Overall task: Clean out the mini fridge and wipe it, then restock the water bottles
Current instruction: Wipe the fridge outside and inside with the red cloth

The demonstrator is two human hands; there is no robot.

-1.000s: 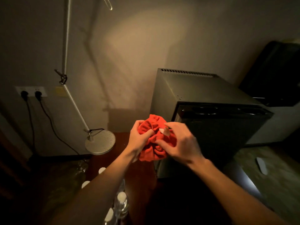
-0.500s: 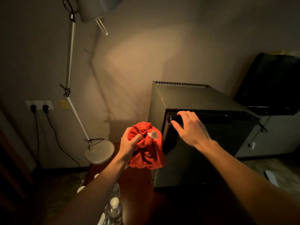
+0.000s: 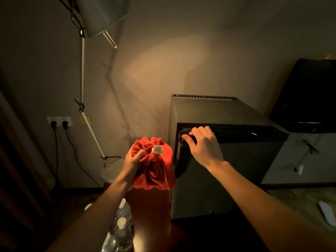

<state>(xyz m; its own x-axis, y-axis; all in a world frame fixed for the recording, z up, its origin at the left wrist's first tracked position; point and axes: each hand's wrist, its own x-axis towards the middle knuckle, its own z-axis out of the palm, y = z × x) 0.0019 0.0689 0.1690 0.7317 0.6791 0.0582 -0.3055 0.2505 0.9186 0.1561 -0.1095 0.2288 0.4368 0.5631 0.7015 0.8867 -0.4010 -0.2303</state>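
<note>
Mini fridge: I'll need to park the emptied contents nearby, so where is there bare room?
The grey metal mini fridge has a bare top, from its rear vent slots to the door edge under the right hand. The brown wooden surface left of it is tight: clear plastic water bottles crowd its near-left side.

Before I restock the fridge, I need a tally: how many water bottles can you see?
4 caps show, low left by the left forearm: one nearest, one behind it, a cap further left, and a dim one at the bottom. More may be hidden.
</note>
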